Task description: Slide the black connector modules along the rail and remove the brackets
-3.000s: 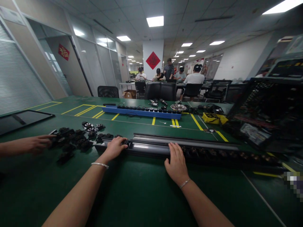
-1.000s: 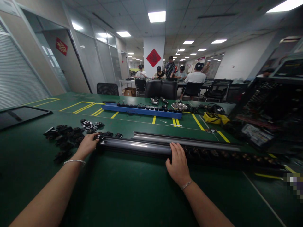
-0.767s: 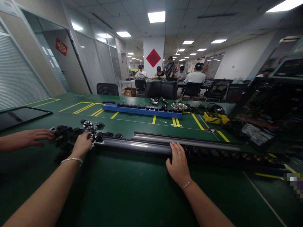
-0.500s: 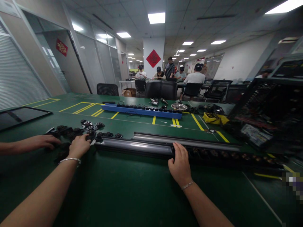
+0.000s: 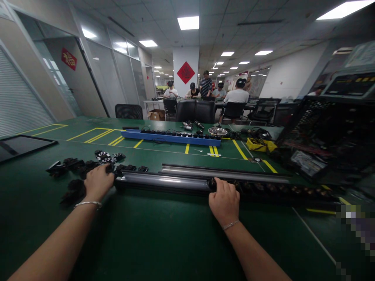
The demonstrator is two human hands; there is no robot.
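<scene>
A long black channel rail (image 5: pixel 166 181) with a shiny grey inner face lies across the green table in front of me. My left hand (image 5: pixel 99 182) is at its left end, fingers curled among small black parts (image 5: pixel 82 167); what they grip is hidden. My right hand (image 5: pixel 224 200) is closed over the rail's middle, fingers wrapped around a small black part (image 5: pixel 212 183) sitting in the channel. To the right of that hand, a row of black parts (image 5: pixel 275 189) fills the rail. A second grey channel rail (image 5: pixel 187 171) lies just behind.
Farther back lies a blue rail (image 5: pixel 172 137) with black parts on it. Near it are a metal bowl (image 5: pixel 217 132) and a yellow item (image 5: pixel 260 144). An open black equipment case (image 5: pixel 319 132) stands at right, a dark flat panel (image 5: pixel 25 146) at left. People (image 5: pixel 237 93) sit beyond.
Another person's hand at the far left has withdrawn from the black parts. My right hand's fingers have curled more over the rail. The view has shifted slightly to the right.
</scene>
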